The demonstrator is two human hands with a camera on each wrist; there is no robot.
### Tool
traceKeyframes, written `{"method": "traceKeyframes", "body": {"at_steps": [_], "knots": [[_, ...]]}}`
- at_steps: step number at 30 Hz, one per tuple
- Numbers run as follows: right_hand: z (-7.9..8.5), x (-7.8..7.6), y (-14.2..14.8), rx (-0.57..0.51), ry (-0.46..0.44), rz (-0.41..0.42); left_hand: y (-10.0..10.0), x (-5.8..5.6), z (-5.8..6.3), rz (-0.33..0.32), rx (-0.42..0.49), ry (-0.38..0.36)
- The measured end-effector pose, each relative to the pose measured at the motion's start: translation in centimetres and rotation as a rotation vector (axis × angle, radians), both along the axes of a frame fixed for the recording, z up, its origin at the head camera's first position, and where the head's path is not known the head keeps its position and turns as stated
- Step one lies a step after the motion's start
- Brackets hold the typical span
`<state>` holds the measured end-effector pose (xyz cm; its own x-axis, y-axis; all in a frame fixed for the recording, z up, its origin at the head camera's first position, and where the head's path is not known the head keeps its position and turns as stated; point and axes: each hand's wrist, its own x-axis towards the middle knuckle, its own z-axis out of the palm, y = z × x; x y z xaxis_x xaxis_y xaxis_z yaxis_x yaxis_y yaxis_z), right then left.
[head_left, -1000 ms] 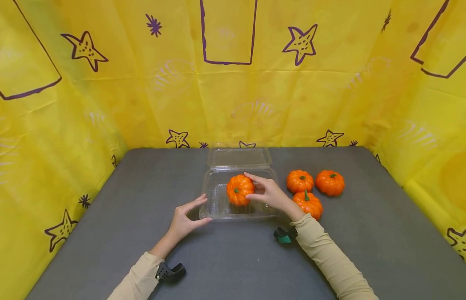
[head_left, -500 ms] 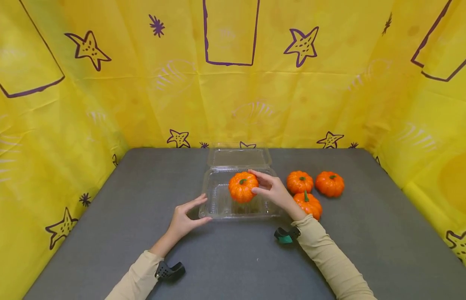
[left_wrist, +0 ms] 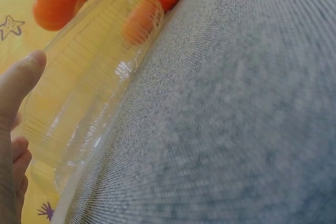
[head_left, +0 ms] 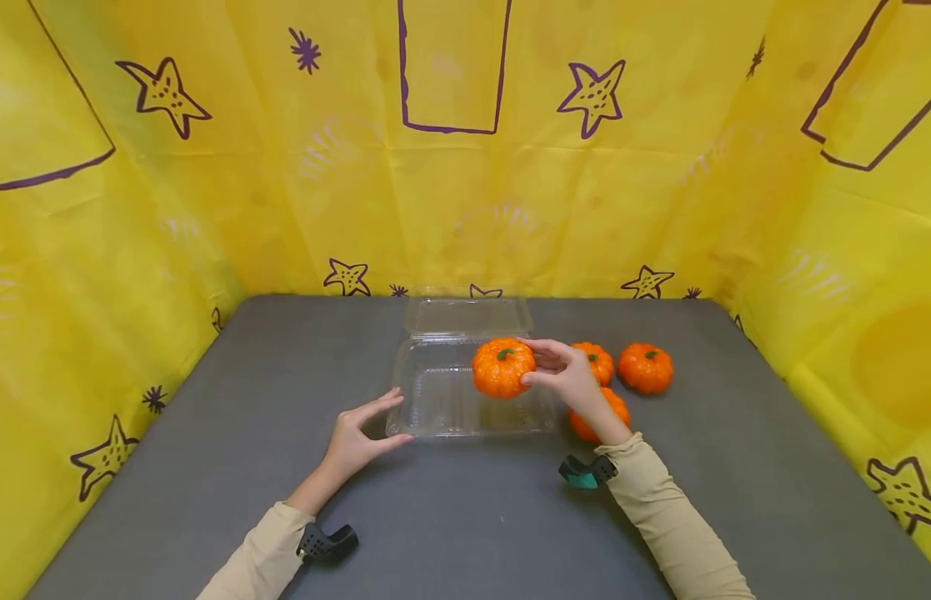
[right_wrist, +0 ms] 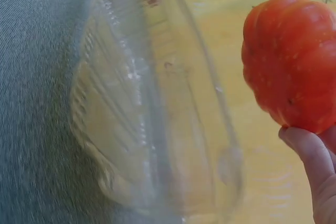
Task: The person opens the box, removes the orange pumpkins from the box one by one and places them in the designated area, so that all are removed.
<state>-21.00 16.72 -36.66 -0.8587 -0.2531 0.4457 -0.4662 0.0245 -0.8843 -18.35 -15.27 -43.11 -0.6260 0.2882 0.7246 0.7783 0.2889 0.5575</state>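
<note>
In the head view my right hand (head_left: 575,385) grips a small orange pumpkin (head_left: 501,369) with a green stem, thumb on the near side and fingers behind. The right wrist view shows this pumpkin (right_wrist: 291,61) raised clear of the clear plastic clamshell container (right_wrist: 131,93). The container (head_left: 442,404) lies below it with the lid (head_left: 468,317) folded back. At the container's left side, my left hand (head_left: 352,442) has its thumb and fingers spread around the near corner. Whether it touches the plastic I cannot tell; the thumb (left_wrist: 23,80) is beside the rim in the left wrist view.
Several small pumpkins are in view. To the right of the container, one pumpkin (head_left: 645,368) stands apart, another (head_left: 598,360) is partly behind my right hand, and a third (head_left: 611,417) is partly covered by the wrist. Yellow patterned cloth (head_left: 450,192) encloses the grey tabletop (head_left: 450,517).
My right hand has lifted the pumpkin and carried it rightward over the container, its stem turning upward. The left hand keeps its place by the container. The head view has shifted slightly.
</note>
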Motion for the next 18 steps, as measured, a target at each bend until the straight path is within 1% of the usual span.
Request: {"method": "traceKeyframes", "body": {"at_steps": [6,9,13,18], "knots": [[-1.0,0.0,2.1,0.013,0.014,-0.025,0.1,0.2,-0.1,0.004,0.004,-0.023],[-1.0,0.5,3.1,0.025,0.016,-0.05,0.1,0.2,-0.1,0.008,0.004,-0.03],[-0.9,1.1,4.4,0.033,0.03,-0.095,0.0,0.1,0.0,0.01,0.004,-0.019],[-1.1,2.1,6.1,0.002,0.063,-0.124,0.2,0.3,-0.1,0.012,0.009,-0.015]]}}
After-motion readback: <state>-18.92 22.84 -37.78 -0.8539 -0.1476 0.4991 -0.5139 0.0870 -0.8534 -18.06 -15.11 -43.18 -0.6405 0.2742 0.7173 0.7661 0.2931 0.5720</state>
